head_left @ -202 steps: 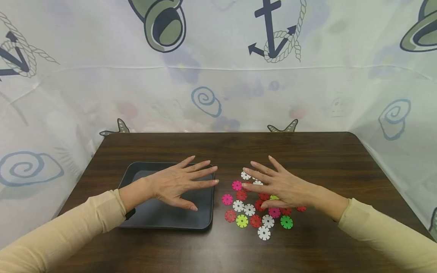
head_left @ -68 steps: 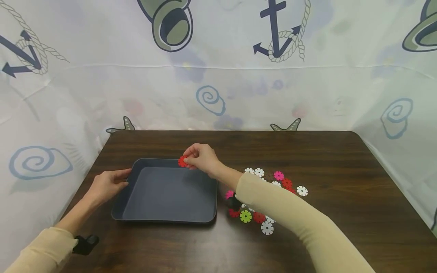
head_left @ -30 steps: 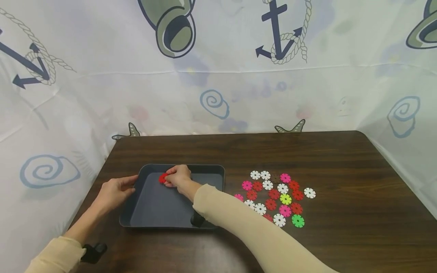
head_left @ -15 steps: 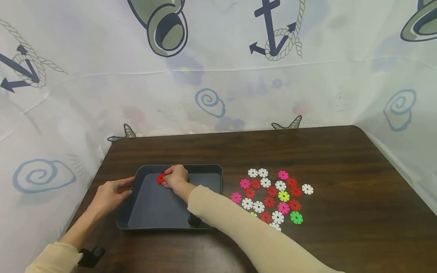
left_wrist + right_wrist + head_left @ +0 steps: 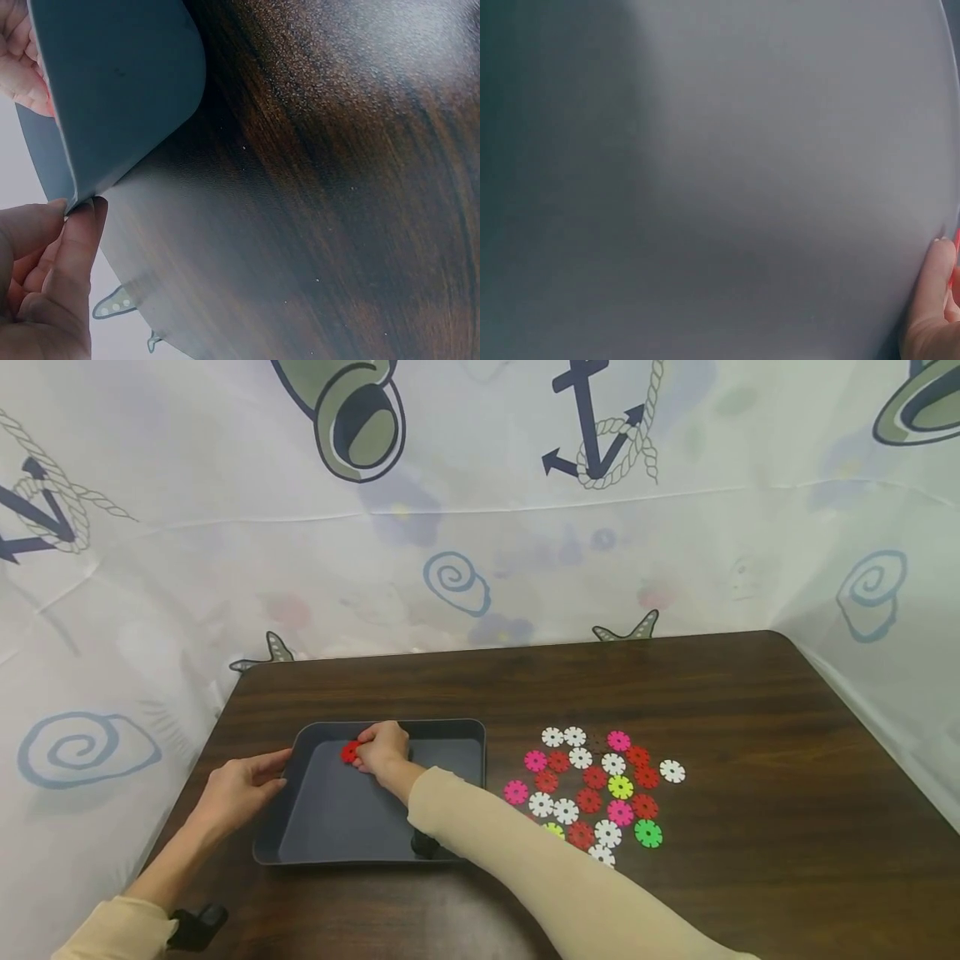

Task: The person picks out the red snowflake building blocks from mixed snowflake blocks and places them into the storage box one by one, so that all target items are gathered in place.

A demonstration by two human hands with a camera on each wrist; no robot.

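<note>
A dark grey rectangular tray [image 5: 337,818] lies on the left half of the table. My left hand [image 5: 238,792] pinches its left rim between thumb and fingers, which the left wrist view shows close up at the tray wall [image 5: 127,82]. My right hand [image 5: 385,752] reaches into the tray's far side and pinches a red notched disc [image 5: 349,752] at the tray floor, near the back wall. The fingers partly cover that disc. Only the edge of the right hand [image 5: 930,315] appears in the right wrist view, with a sliver of red beside it.
Right of the tray, several notched discs lie loosely spread on the brown table [image 5: 750,860]: white [image 5: 672,771], red [image 5: 588,800], pink [image 5: 620,813], yellow [image 5: 620,787] and green [image 5: 648,833]. The right sleeve [image 5: 517,852] crosses in front of some. A patterned cloth [image 5: 495,468] hangs behind.
Both hands were spread above the tray and discs at first. My right hand then carried a red disc left and down into the tray, while my left took hold of the rim. Lately both stay nearly still.
</note>
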